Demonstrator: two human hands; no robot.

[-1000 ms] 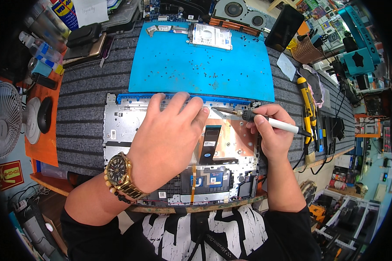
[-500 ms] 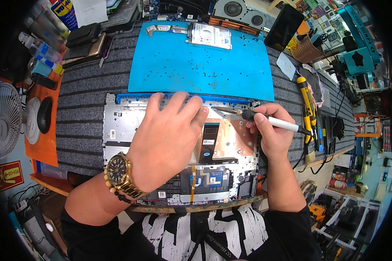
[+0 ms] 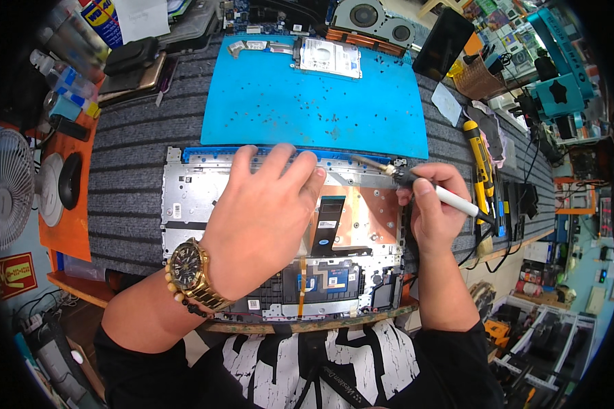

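Note:
A laptop casing (image 3: 191,191) lies at the table's near edge, with a blue strip (image 3: 201,153) along its far edge, a copper-coloured panel and a dark ribbon cable (image 3: 328,225). My left hand (image 3: 252,218), with a gold watch at the wrist, rests on the casing, fingers slightly apart and reaching the strip; the thumb's position is hidden. My right hand (image 3: 436,208) grips a white-and-black soldering iron (image 3: 454,200) over the casing's right end, its metal tip raised near the strip.
Beyond lies a cyan mat (image 3: 266,102) with small dark bits and a hard drive (image 3: 331,58). Behind sit a fan assembly (image 3: 368,24) and circuit board. Yellow-handled tool (image 3: 477,153), black tablet-like screen (image 3: 443,44) at right; desk fan (image 3: 10,184), stacked phones (image 3: 133,75) at left.
My right hand has shifted slightly right with the iron, whose tip has moved up and to the right along the strip. My left hand stays in place.

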